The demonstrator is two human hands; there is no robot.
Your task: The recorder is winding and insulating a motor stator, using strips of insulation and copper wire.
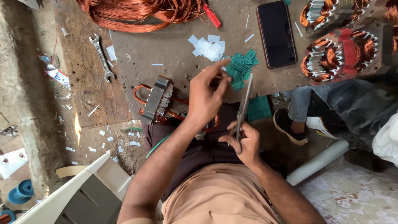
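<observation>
My right hand (245, 143) grips a pair of scissors (243, 105) over my lap, blades pointing up toward the board's edge. My left hand (206, 97) is raised above the board, thumb and fingers pinched on what looks like a thin pale strip (210, 73). Just past its fingertips lies a pile of green paper pieces (240, 68), and beyond that a pile of white paper pieces (209, 47). A small metal core with copper windings (157, 99) lies left of my left wrist.
On the brown board (166, 49) lie a black phone (275, 33), a wrench (103, 57), a red-handled tool (212, 16) and a coil of copper wire (137, 12). Wound motor stators (340, 54) stand at right. Another person's shoe (288, 124) is near. A white chair (78, 195) is at lower left.
</observation>
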